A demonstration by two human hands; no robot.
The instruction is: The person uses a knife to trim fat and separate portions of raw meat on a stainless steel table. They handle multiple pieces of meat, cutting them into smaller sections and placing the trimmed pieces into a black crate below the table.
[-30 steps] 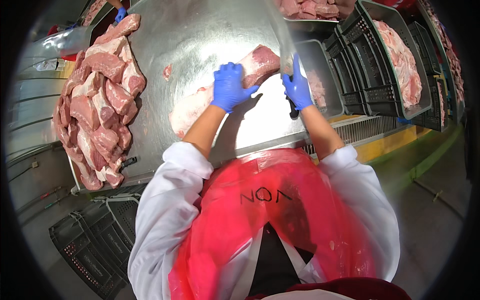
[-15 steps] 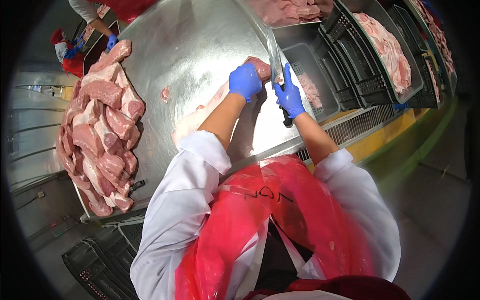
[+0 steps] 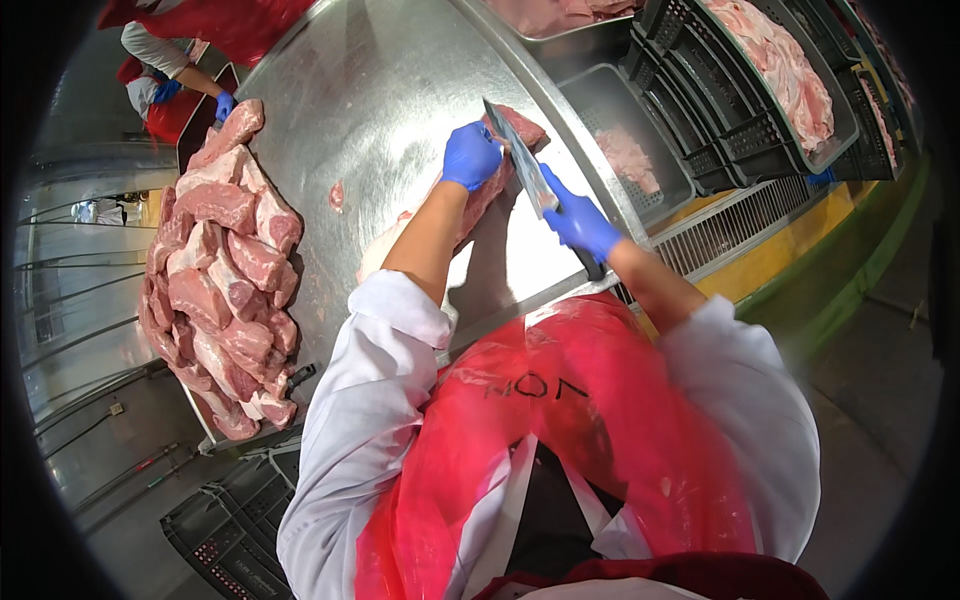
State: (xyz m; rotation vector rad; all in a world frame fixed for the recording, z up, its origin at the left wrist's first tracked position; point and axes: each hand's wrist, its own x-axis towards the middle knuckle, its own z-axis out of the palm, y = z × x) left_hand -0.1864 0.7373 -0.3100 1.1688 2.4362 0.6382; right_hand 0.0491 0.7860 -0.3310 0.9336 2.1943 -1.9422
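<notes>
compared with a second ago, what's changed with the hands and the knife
The knife, still in the right hand, has swung left, from beside the long piece of meat to over it. The left hand, spread flat before, has curled closed on that piece. The meat pile and small scrap look unmoved.
</notes>
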